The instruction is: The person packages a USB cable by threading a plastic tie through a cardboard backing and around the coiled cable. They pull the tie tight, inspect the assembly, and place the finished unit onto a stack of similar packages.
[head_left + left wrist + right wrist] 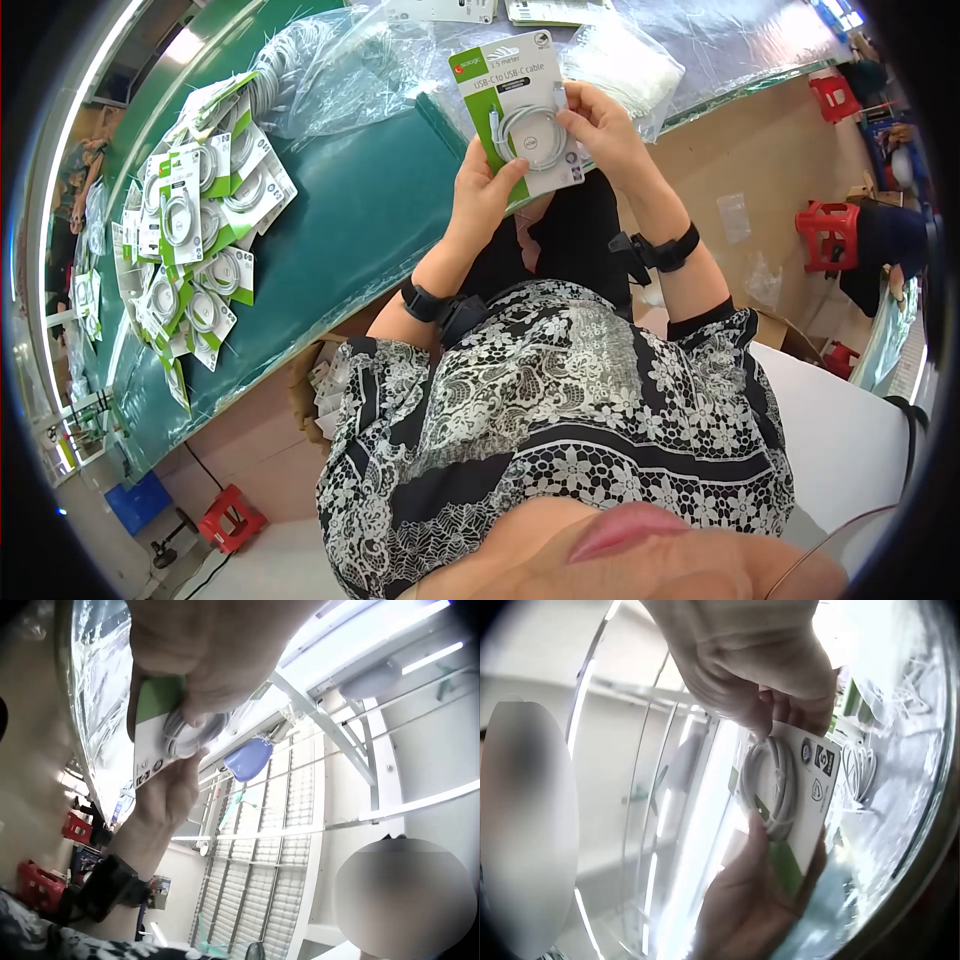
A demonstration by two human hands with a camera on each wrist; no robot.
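A carded USB-C cable pack (520, 112), white and green with a coiled white cable under its clear blister, is held up over the table's near edge in the head view. The left hand (482, 192) grips its lower left side, thumb on the front face. On the right side, the right hand (607, 132) pinches the edge with its thumb near the coil. From the right wrist view, the same pack (784, 784) shows its coil between the right hand (772, 667) above and the left hand (742, 900) below.
A heap of similar carded cables (200, 220) lies on the green table (345, 215) at left. Bundled white cables (285, 70) and clear plastic bags (370, 80) lie at the back. Red stools (830, 235) stand on the floor at right. An open carton (325, 385) sits below the table edge.
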